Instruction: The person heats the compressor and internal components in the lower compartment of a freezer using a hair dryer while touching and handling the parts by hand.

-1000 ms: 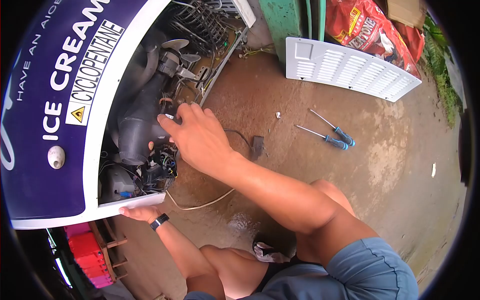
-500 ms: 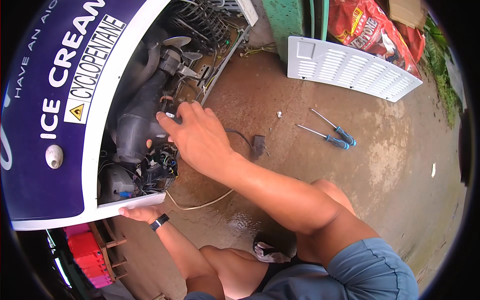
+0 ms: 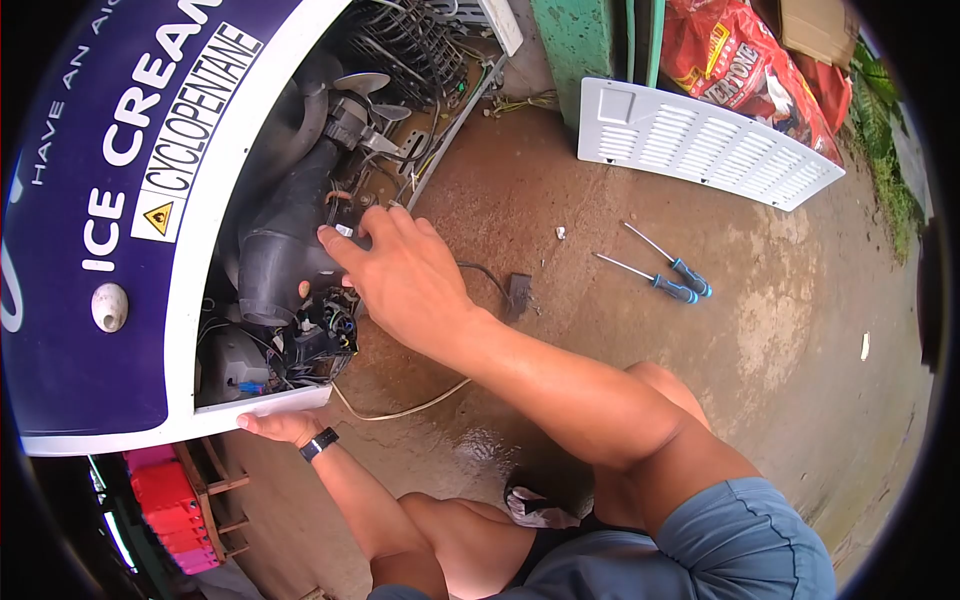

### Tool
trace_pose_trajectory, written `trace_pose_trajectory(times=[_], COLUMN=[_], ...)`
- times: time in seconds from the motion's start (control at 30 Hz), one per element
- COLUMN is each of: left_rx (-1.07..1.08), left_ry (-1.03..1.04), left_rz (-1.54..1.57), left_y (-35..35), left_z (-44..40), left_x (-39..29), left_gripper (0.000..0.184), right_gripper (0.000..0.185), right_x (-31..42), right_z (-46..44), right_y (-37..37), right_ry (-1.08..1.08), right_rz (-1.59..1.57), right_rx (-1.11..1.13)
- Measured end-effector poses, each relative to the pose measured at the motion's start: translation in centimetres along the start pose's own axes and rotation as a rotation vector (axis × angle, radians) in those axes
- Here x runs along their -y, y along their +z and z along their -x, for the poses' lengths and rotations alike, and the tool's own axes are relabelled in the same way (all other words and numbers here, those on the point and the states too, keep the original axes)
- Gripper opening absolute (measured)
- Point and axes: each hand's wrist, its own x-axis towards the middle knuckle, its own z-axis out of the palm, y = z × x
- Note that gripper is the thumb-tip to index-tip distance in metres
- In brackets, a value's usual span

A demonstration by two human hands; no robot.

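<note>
My right hand (image 3: 410,275) is closed round the grip of a dark grey tool that looks like a blower (image 3: 275,255). Most of the grip is hidden behind my fingers. The thick barrel lies inside the open compartment of an ice cream freezer (image 3: 95,370), and its tapered end points towards a small metal-bladed fan (image 3: 350,122). With a black watch (image 3: 319,443) on the wrist, my left hand (image 3: 280,428) holds the freezer's white bottom edge; the thumb shows, the other fingers are largely hidden. Tangled wiring (image 3: 322,335) and a grey box (image 3: 228,362) sit below the barrel.
A white louvred panel (image 3: 710,142) leans by a green post (image 3: 570,70) and a red sack (image 3: 740,65). Two blue-handled screwdrivers (image 3: 678,287) lie on the wet concrete floor. A black cable runs beside a dark block (image 3: 519,294). Red crates (image 3: 165,495) stand at lower left.
The view has shifted slightly. My right hand stays on the blower inside the compartment, and my left hand stays on the freezer's edge.
</note>
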Motion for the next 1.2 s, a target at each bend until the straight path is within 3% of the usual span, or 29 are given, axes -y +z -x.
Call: trace_pose_trajectory(times=[0.63,0.73,0.93,1.13,1.2], left_rx=[-0.058,-0.023,-0.031,-0.032,-0.005], left_ry=[0.004,-0.033,-0.019,-0.007,-0.004], left_rz=[-0.011,0.039,0.007,-0.015,0.01], left_y=[1.0,0.3,0.7,0.3,0.1], left_z=[0.6,0.2,0.4,-0.1,-0.2], left_x=[-0.9,-0.4,-0.7,-0.4,-0.2], left_gripper=[0.1,0.108,0.1,0.102,0.111], right_gripper=[0.046,0.046,0.046,0.046,0.044], right_x=[-0.3,-0.9,-1.2,-1.3,-1.3], right_z=[0.1,-0.2,-0.4,-0.3,-0.3], right_y=[0.1,-0.1,-0.3,-0.2,-0.2], right_ry=[-0.002,-0.023,-0.006,-0.013,-0.019], right_rz=[-0.032,-0.044,-0.085,-0.097,-0.109], right_rx=[0.023,0.034,0.063,0.084,0.06])
